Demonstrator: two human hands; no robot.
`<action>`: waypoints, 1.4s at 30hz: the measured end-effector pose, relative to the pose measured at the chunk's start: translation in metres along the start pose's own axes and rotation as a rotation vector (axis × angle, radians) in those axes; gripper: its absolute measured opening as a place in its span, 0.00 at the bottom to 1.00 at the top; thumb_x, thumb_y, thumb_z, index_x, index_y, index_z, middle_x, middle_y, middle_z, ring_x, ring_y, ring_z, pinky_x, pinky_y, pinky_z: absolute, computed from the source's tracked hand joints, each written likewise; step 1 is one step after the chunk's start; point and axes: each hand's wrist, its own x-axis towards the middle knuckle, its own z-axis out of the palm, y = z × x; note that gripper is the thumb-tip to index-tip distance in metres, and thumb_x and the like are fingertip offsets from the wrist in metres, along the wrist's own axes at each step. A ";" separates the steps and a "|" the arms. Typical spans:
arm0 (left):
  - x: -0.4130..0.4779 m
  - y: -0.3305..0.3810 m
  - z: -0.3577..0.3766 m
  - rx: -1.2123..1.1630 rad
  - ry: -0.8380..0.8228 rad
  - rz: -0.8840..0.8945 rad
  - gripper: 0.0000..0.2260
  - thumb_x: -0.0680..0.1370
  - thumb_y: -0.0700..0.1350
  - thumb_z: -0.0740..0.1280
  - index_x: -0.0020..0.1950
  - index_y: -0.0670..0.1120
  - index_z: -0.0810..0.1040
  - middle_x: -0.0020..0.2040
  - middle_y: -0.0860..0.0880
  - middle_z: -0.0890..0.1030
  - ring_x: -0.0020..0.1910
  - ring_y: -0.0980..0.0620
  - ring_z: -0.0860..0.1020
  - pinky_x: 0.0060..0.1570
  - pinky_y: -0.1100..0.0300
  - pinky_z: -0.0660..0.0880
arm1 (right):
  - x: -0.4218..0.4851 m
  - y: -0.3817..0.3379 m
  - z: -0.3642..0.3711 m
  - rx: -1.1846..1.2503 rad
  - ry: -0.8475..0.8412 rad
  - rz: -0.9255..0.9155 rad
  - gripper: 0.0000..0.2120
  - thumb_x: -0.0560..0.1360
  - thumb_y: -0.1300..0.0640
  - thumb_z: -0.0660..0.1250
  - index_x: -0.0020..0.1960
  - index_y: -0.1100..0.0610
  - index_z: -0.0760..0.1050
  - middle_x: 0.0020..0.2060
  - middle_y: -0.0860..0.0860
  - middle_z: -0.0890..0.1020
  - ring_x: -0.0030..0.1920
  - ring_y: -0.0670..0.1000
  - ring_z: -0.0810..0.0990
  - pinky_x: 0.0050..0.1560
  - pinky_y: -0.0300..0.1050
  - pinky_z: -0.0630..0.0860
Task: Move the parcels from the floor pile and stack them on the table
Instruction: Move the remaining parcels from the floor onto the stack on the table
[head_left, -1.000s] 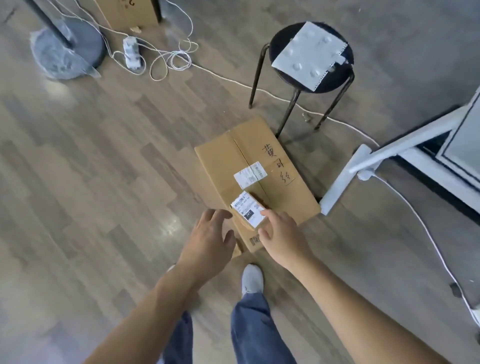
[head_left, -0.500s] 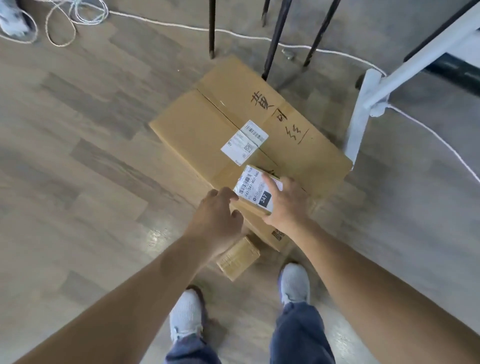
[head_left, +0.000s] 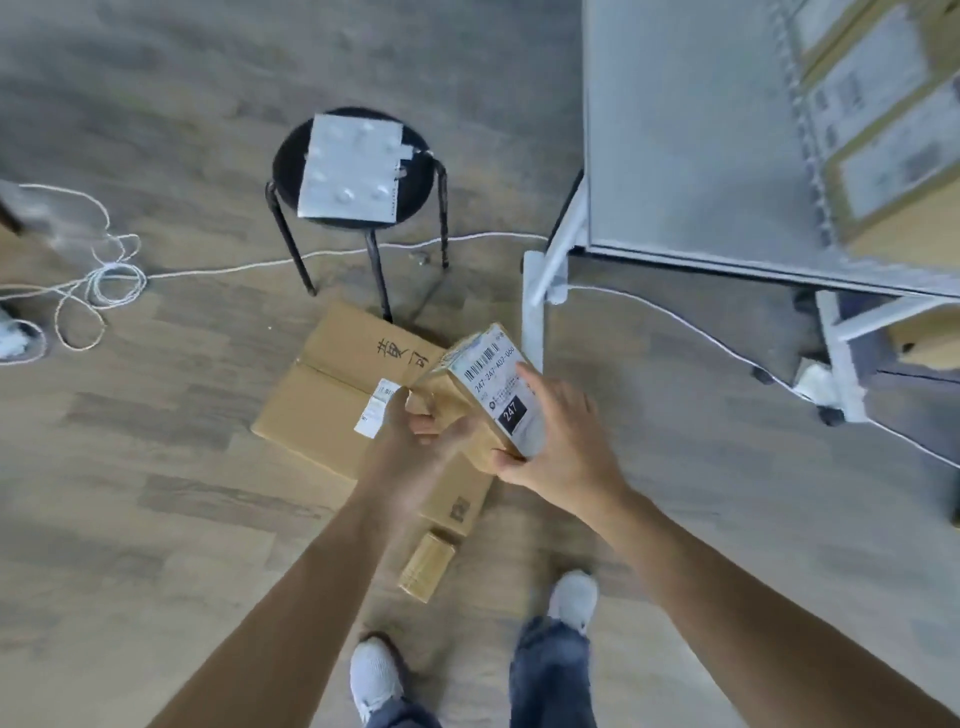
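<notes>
A: What is different from a moment ago?

B: The small labelled parcel (head_left: 483, 397) was resting on the big cardboard box (head_left: 332, 395). Now it is up in the air above that box, tipped a bit.

A: Who has it?

B: Both hands do. The right hand (head_left: 558, 441) is wrapped around its label side. The left hand (head_left: 421, 441) is curled under its brown side.

A: So what does that mean?

B: I think the pick-up is done. Next comes carrying it to the grey desk (head_left: 685, 130) on the right, where more boxes (head_left: 883, 156) already sit.

A: Is anything left on the floor?

B: Yes, the big box and a tiny brown parcel (head_left: 428, 566) near the shoes.
</notes>
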 end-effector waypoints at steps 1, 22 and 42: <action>-0.012 0.027 0.006 -0.025 -0.011 0.018 0.40 0.64 0.60 0.74 0.72 0.53 0.62 0.52 0.55 0.79 0.50 0.60 0.78 0.56 0.49 0.77 | -0.005 -0.001 -0.028 0.017 0.040 0.010 0.49 0.55 0.31 0.66 0.74 0.40 0.56 0.60 0.48 0.71 0.61 0.53 0.69 0.61 0.49 0.69; -0.200 0.404 0.331 0.064 -0.330 0.774 0.35 0.69 0.42 0.77 0.66 0.64 0.61 0.54 0.61 0.77 0.49 0.71 0.75 0.39 0.75 0.73 | -0.154 0.201 -0.501 0.362 0.608 0.008 0.34 0.77 0.52 0.68 0.74 0.37 0.53 0.66 0.36 0.70 0.60 0.26 0.68 0.58 0.32 0.68; -0.159 0.600 0.565 0.354 -0.750 1.027 0.44 0.69 0.48 0.75 0.72 0.65 0.49 0.58 0.73 0.65 0.63 0.66 0.64 0.59 0.68 0.65 | -0.129 0.394 -0.737 0.410 0.606 0.036 0.49 0.68 0.58 0.77 0.77 0.47 0.49 0.64 0.47 0.77 0.61 0.48 0.79 0.53 0.37 0.77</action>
